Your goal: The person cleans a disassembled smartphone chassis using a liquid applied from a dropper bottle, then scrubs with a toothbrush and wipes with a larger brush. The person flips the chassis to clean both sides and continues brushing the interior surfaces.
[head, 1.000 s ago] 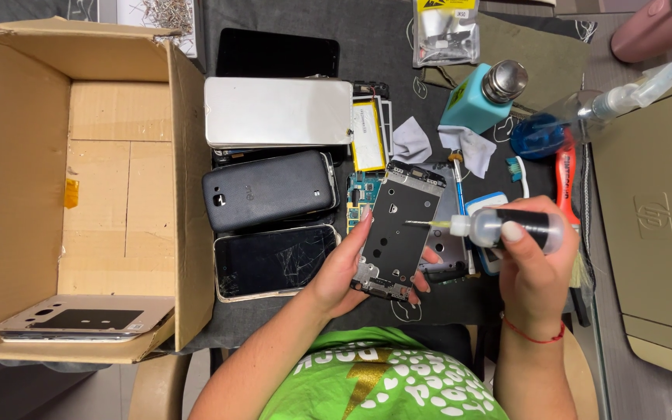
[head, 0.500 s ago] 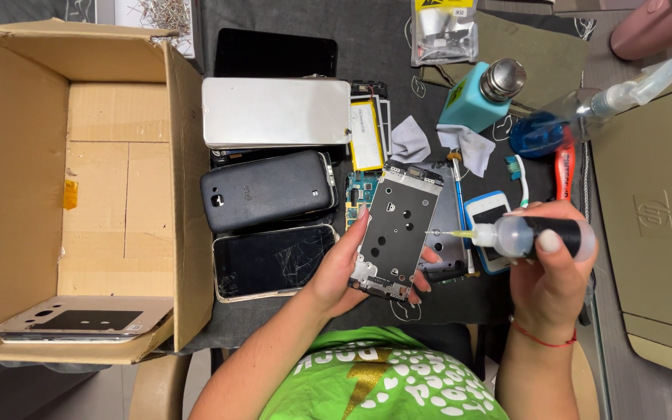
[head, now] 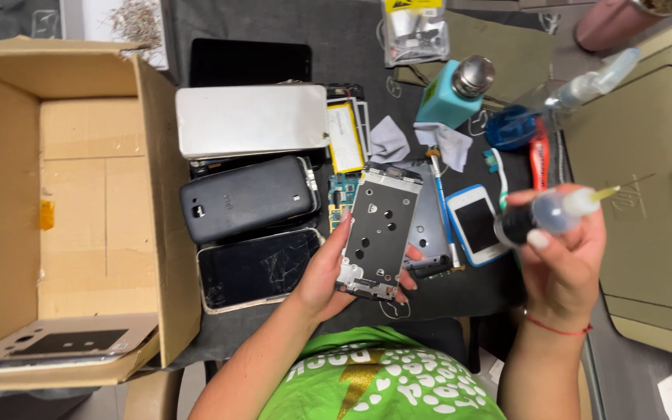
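My left hand [head: 322, 274] holds a silver phone frame [head: 379, 231] with several holes, tilted up over the dark mat. My right hand [head: 564, 257] grips a small needle-tip bottle [head: 547, 215], its dark body in my fingers and its thin nozzle pointing right, away from the frame. A small white phone with a blue rim [head: 477, 224] lies between the two hands. A thin blue-handled tool [head: 441, 206] rests beside the frame.
An open cardboard box [head: 79, 210] with a phone panel [head: 60, 348] on its flap stands at left. Several phones [head: 246, 198] and a cracked screen [head: 257, 267] lie beside it. A teal pump bottle [head: 451, 95], red pliers [head: 539, 159] and a clear bottle [head: 585, 85] sit behind. A tan surface [head: 655, 210] is at right.
My right hand has swung the bottle away from the frame, turning its nozzle from pointing left to pointing right. My left hand keeps the frame in place.
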